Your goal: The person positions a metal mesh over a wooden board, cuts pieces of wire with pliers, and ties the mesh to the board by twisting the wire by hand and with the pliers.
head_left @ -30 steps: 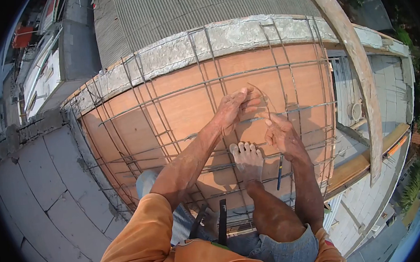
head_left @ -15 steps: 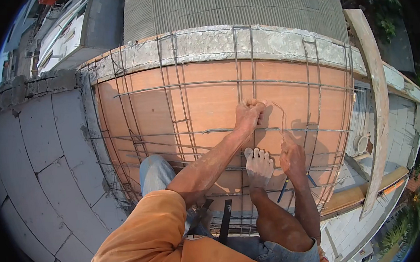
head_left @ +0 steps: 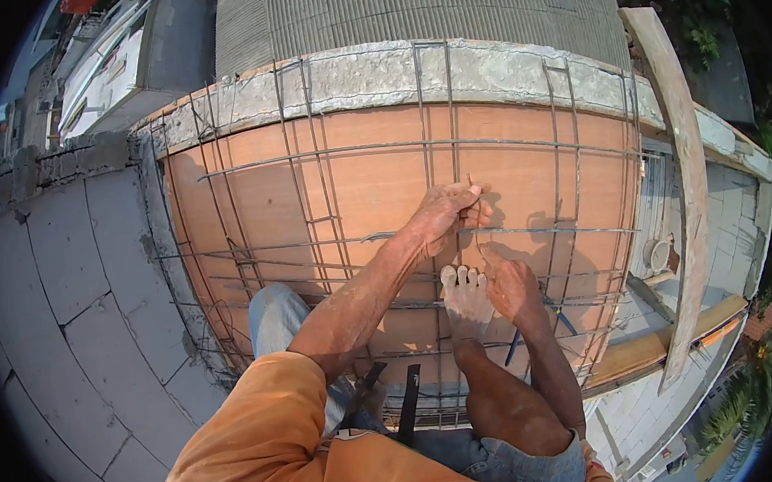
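Note:
A thin tie wire (head_left: 477, 239) runs between my two hands, close to where steel bars cross. My left hand (head_left: 445, 210) is closed in a pinch on its upper part, just above a rebar (head_left: 551, 229) that runs crosswise. Lower and to the right, my right hand (head_left: 513, 284) grips the wire's lower end between thumb and fingers. Beside my right wrist lies a tool with blue handles (head_left: 513, 348), partly hidden by the forearm. My bare foot (head_left: 467, 302) rests just left of the right hand.
Below the rebar grid lies orange-brown plywood (head_left: 373, 184). A rough concrete beam (head_left: 362, 86) borders the far side, with corrugated roofing (head_left: 432, 9) beyond. Grey block wall (head_left: 77, 307) stands at left. A long timber plank (head_left: 687, 166) and a small bucket (head_left: 657, 255) are at right.
My right hand has moved left and slightly down, closer to the left hand. My left hand has shifted slightly left, and the wire, bent in an arc before, now looks straighter.

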Tool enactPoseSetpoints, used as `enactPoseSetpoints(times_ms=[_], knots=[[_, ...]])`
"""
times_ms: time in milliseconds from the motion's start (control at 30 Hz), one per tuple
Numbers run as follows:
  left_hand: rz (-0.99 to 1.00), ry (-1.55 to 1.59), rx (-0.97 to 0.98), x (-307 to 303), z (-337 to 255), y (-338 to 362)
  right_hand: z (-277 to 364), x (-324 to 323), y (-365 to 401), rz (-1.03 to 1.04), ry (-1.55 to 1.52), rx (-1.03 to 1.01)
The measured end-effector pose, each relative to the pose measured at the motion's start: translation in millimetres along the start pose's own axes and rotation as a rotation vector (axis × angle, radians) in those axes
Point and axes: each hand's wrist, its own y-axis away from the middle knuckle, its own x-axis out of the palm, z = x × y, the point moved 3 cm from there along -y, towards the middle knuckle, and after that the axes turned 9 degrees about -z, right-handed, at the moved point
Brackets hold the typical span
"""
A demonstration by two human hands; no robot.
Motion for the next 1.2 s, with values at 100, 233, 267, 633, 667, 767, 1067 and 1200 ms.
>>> enactPoseSetpoints(times_ms=[100,233,267,633,667,767,1067,1200], knots=[[-0.073,-0.102,0.083,-0.4,-1.8,6.2,-6.5,13.2,4.7,0.055,-0.017,0.042],[-0.063,-0.324,0.396,1.2,3.9,12.9,5.8,20.0,14.6,0.005,0.053,0.111],[-0.076,-0.344,0.434,1.7,8.6,9.3,7.7,14.5,17.6,0.017,0.055,0.095],[0.115,0.072,0.107,11.8,33.2,21.7,49.8,-60.1,49.6,-0.002,0.33,-0.094],[0.137,0.184,0.069,16.5,34.4,23.8,52.7,-66.4,50.3,0.002,0.364,-0.086],[0.142,0.338,0.049,28.8,25.9,25.5,29.5,-55.9,43.4,0.074,0.204,-0.066],[0.091,0.099,0.191,3.8,3.5,-4.8,-103.0,-20.2,83.9,0.457,0.005,0.423],[0.074,0.103,0.127,-1.7,35.2,-14.0,-79.9,-66.6,117.0,-0.019,0.67,0.133]])
